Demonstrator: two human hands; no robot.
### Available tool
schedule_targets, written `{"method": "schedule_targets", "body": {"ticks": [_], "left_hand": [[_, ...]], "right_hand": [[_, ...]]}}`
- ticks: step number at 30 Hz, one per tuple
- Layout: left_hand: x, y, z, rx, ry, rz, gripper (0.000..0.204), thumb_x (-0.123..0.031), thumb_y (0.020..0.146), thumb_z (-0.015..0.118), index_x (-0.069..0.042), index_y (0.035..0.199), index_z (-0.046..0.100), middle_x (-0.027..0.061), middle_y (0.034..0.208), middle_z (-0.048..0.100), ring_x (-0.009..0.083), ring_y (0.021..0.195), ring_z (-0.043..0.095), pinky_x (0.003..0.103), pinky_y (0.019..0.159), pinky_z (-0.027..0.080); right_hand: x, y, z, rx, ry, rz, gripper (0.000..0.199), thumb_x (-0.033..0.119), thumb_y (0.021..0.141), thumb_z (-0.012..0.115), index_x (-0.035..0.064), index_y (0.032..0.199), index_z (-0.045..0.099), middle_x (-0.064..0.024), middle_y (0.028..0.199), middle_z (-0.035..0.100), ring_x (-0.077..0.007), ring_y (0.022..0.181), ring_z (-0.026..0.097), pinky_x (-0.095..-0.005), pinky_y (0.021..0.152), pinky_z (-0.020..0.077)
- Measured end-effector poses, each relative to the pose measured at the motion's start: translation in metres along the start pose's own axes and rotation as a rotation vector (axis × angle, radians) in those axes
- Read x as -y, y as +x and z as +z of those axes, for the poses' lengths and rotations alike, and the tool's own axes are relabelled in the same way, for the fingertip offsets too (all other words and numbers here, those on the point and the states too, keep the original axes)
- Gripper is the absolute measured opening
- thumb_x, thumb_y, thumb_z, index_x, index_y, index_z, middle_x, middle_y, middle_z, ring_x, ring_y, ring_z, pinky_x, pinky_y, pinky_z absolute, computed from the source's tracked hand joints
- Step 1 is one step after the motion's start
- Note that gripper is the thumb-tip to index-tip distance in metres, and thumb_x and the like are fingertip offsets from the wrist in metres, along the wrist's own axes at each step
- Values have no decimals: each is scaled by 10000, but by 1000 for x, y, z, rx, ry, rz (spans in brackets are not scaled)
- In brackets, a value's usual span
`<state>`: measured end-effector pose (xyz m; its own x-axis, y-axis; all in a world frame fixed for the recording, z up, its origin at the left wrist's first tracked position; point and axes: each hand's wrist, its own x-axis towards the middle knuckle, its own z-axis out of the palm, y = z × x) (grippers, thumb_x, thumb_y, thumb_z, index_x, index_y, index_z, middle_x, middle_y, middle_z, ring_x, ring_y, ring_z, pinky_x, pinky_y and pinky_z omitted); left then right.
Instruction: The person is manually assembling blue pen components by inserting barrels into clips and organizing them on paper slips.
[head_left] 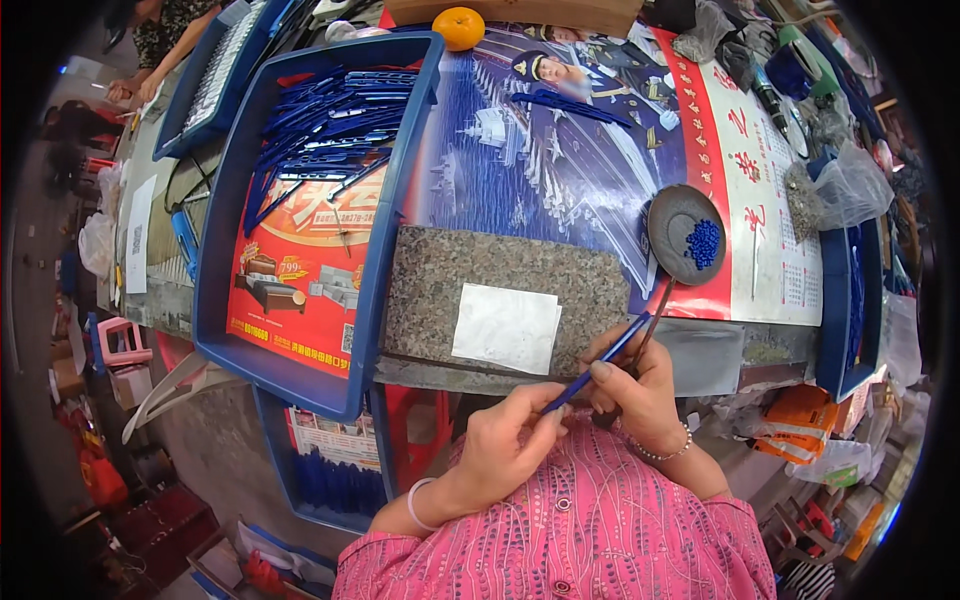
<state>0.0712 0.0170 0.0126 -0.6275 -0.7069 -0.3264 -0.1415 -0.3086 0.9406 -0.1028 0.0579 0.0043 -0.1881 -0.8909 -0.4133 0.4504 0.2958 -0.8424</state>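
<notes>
My left hand (505, 440) is closed on the lower end of a slim blue pen (590, 370), held slanting in front of my body. My right hand (645, 395) has its fingers closed round the same pen's upper part and also holds thin brownish tweezers (657, 312), whose far end reaches the rim of a round dark dish (668, 213). Small blue beads (703, 245) lie heaped in the dish. Beyond my hands, a white paper (505, 330) rests on a speckled stone slab (500, 258). The exact contact of the right fingertips is partly hidden.
To the left, a large blue tray (372, 330) holds many blue pens (325, 120); a lower tray (378, 455) holds more. Several blue pens (572, 106) lie on the poster (470, 170). An orange fruit (458, 29) sits behind. Another blue bin (838, 330) stands right.
</notes>
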Motion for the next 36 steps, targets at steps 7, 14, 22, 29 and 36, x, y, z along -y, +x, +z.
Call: {"method": "schedule_targets", "body": {"ticks": [7, 14, 22, 29, 36], "left_hand": [[1, -1, -2, -131, 491, 432, 265, 66, 768, 635, 38, 1022, 563, 132, 833, 670, 180, 713, 685, 248, 577, 548], [-1, -3, -3, -126, 495, 422, 257, 37, 769, 651, 37, 1009, 559, 139, 816, 664, 164, 658, 668, 254, 552, 537], [18, 11, -16, 350, -1185, -488, 181, -191, 953, 459, -29, 1019, 507, 47, 701, 560, 126, 515, 526, 220, 493, 437], [28, 9, -18, 366, -1375, -508, 210, -220, 948, 469, -39, 1036, 531, 36, 670, 517, 83, 441, 443, 208, 402, 361], [24, 4, -14, 352, -1230, -387, 180, -197, 950, 468, -36, 1009, 523, 47, 682, 531, 99, 479, 475, 202, 435, 384]], "right_hand": [[-2, -4, -1, 17, 68, -13, 183, 89, 847, 596, -22, 974, 525, -28, 657, 549, -58, 486, 484, -194, 459, 383], [-1, -7, 2, 23, 74, 4, 182, 96, 844, 611, -16, 964, 534, -27, 680, 558, -58, 504, 491, -195, 467, 390], [16, 12, 20, 92, -89, 74, 159, 101, 829, 632, -5, 925, 562, -27, 668, 560, -60, 481, 468, -191, 442, 363], [17, 20, 26, 171, -38, 125, 183, 140, 845, 642, -9, 906, 556, -31, 684, 566, -57, 498, 472, -189, 445, 356], [16, 12, 28, 191, -105, 56, 175, 131, 847, 636, -5, 933, 566, -21, 698, 573, -46, 520, 487, -181, 458, 369]]}}
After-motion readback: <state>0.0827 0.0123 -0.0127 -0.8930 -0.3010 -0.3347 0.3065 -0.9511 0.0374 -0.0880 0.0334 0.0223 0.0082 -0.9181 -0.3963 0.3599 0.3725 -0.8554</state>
